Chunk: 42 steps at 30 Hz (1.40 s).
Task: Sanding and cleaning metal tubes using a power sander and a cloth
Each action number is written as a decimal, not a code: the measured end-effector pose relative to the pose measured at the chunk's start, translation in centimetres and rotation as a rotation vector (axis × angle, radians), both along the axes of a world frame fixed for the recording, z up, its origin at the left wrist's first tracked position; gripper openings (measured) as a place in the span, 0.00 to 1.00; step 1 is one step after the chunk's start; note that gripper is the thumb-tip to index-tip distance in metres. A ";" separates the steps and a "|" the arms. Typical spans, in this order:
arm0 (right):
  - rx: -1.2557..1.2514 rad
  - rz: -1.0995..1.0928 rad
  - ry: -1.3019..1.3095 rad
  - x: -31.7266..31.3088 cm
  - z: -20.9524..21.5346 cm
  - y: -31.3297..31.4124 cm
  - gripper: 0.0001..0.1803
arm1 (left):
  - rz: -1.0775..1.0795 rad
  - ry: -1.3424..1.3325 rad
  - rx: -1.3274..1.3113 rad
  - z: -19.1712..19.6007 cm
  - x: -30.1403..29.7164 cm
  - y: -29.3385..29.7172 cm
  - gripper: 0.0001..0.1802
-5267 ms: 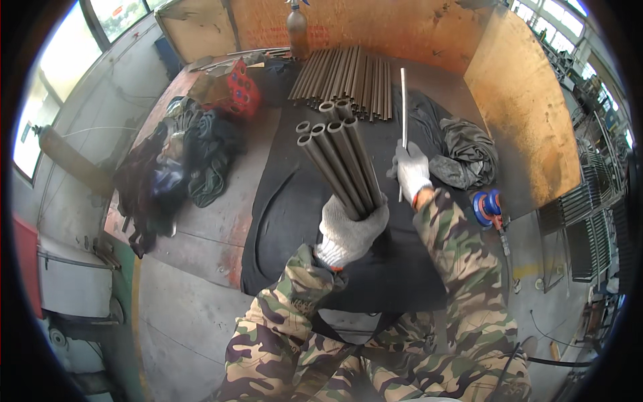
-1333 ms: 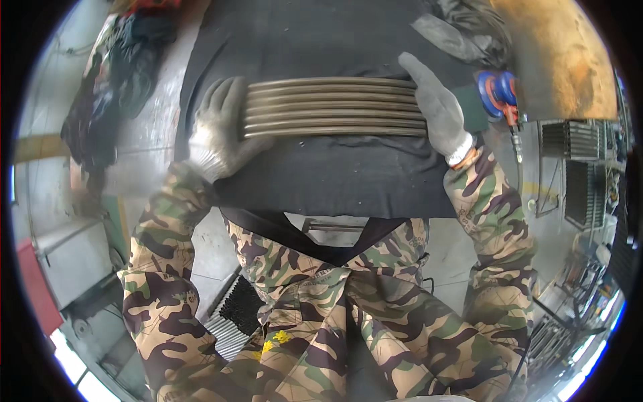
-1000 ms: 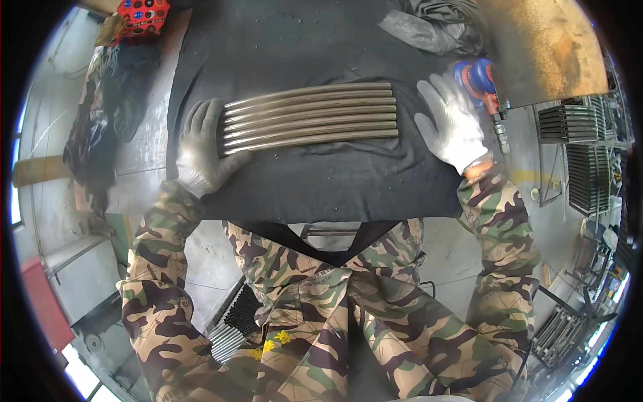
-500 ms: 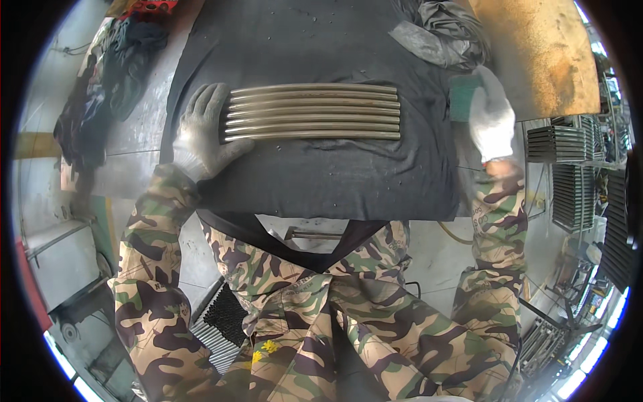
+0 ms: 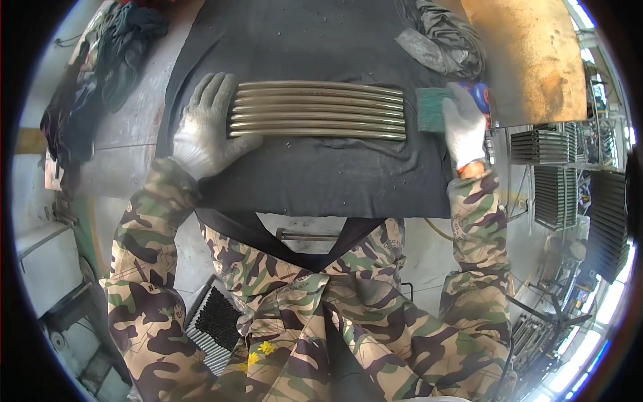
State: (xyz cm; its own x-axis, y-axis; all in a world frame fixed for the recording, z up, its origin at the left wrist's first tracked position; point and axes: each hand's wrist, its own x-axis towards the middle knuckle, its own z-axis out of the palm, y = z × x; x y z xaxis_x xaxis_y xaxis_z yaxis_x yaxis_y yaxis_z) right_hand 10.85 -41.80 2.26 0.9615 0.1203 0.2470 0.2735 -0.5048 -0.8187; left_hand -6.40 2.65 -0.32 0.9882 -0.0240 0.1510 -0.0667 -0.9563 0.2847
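Note:
Several shiny metal tubes (image 5: pixel 318 110) lie side by side in a row across the dark cloth (image 5: pixel 315 177). At their left ends rests my left hand (image 5: pixel 207 127) in a pale work glove, fingers stretched out and thumb spread, the palm lying beside the tube ends. My right hand (image 5: pixel 463 127), also gloved, grips a green scouring pad (image 5: pixel 434 110) just right of the tubes' right ends, apart from them. The pad hangs out past the fingers toward the tubes.
A crumpled grey cloth (image 5: pixel 445 43) lies at the back right beside a stained tan board (image 5: pixel 526 60). Behind my right hand shows a blue object (image 5: pixel 480 96). Dark rags (image 5: pixel 130 57) sit at the far left. Racks of stacked tubes (image 5: pixel 554 194) stand at right.
My right hand has moved left with the green scouring pad, nearer the tube ends. The blue object behind it has come into sight. My left hand stays by the tubes.

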 end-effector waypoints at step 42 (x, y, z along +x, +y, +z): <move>-0.821 0.149 -0.012 11.1 9.8 -3.5 0.39 | -0.018 -0.031 0.021 -0.3 -0.5 0.7 0.60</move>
